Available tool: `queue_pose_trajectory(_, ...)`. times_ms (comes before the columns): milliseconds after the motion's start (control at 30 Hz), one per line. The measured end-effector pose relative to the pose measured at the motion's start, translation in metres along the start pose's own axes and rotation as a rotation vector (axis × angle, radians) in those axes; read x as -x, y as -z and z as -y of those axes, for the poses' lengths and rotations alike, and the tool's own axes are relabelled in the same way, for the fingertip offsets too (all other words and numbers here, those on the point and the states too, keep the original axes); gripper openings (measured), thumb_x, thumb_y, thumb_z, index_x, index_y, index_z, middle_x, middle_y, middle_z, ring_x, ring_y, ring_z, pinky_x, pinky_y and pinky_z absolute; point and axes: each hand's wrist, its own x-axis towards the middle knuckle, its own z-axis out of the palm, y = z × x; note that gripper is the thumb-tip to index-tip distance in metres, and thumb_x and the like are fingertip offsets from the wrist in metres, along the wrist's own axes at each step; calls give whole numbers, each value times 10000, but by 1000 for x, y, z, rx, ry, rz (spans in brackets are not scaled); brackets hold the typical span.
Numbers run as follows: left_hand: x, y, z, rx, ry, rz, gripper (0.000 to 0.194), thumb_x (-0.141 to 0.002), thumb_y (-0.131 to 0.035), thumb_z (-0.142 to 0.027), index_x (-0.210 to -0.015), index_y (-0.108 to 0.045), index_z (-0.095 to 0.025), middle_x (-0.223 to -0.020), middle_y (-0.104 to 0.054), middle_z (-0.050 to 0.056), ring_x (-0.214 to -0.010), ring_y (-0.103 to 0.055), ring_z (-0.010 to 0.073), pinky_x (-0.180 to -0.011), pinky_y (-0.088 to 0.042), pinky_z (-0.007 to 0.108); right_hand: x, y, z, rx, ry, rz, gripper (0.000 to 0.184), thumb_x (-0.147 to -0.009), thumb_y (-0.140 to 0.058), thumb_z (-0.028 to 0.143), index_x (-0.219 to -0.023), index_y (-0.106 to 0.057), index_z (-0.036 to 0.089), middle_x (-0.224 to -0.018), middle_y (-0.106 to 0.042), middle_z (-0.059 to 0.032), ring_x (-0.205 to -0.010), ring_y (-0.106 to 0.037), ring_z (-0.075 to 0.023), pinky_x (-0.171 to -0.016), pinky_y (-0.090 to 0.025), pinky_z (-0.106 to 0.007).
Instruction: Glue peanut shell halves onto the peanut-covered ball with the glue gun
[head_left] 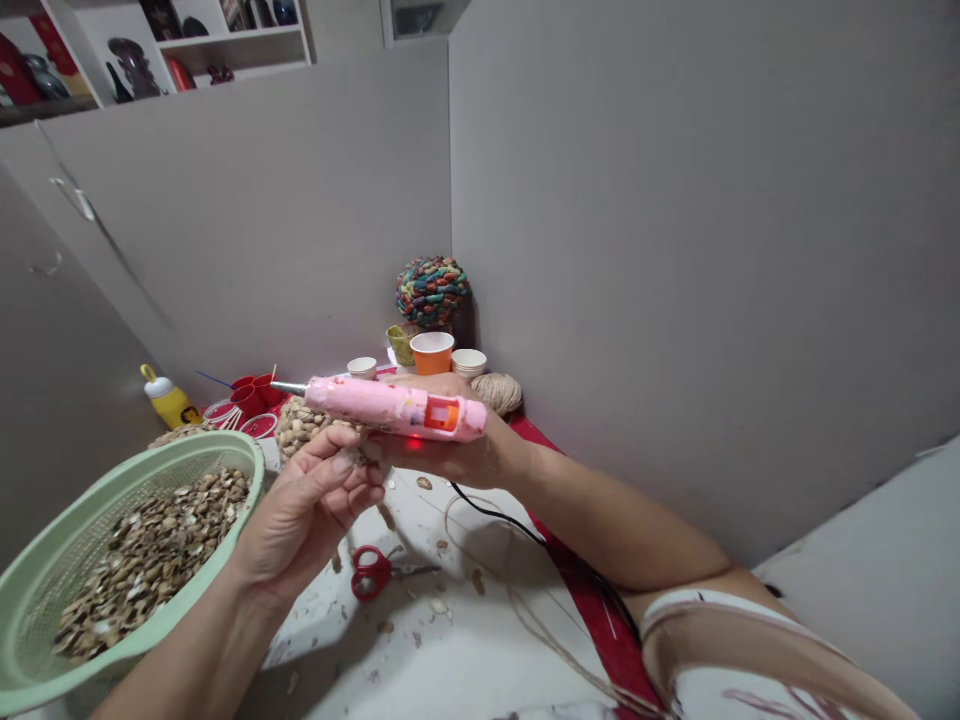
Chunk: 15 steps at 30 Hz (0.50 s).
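My right hand (pixel 450 463) is wrapped round a pink hot glue gun (pixel 367 403), which lies level with its metal nozzle to the left. A red light glows under its body, and a black cord hangs below. Just under the gun, my left hand (pixel 304 505) is closed in a pinch, thumb against fingers. What sits between its fingertips is small and partly hidden; I cannot make it out. Behind the left hand is a round beige piece (pixel 301 425) covered in nut shells. Red-handled scissors (pixel 373 573) lie on the white table below the hands.
A green plastic basket (pixel 259 470) of nut shells stands at the left. Shell bits and loose twine lie on the table (pixel 450 660). Behind are red cups (pixel 246 400), an orange paper cup (pixel 433 355), a twine ball (pixel 499 394), a colourful ball (pixel 433 290) and a yellow bottle (pixel 172 405).
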Motion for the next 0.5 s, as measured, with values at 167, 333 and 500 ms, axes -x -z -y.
queue_pose_trajectory(167,-1,4,2,27,-5,33,302,-628,-936,-165,-845,-726,-175,-794,-730,-8,-704,-694,91,-655,-597,165,1,-3,2,-97,-70,4,266,-919,-652,382,-823,-562,150,-851,-617,-27,-806,-574,-118,-803,-501,-254)
queue_pose_trajectory(333,-3,8,3,36,-9,62,282,-647,-924,-155,-860,-740,-159,-787,-736,-1,-692,-696,88,-670,-609,171,0,-3,3,-128,-70,23,311,-908,-674,422,-824,-544,152,-949,-646,-54,-885,-583,-133,-854,-506,-277)
queue_pose_trajectory(500,-15,23,-6,6,-66,-1,359,-552,-969,-148,-835,-747,-149,-760,-744,0,-655,-704,91,-635,-612,157,0,0,-2,44,-29,-81,269,-926,-658,352,-781,-540,158,-782,-576,-13,-726,-509,-109,-711,-457,-261)
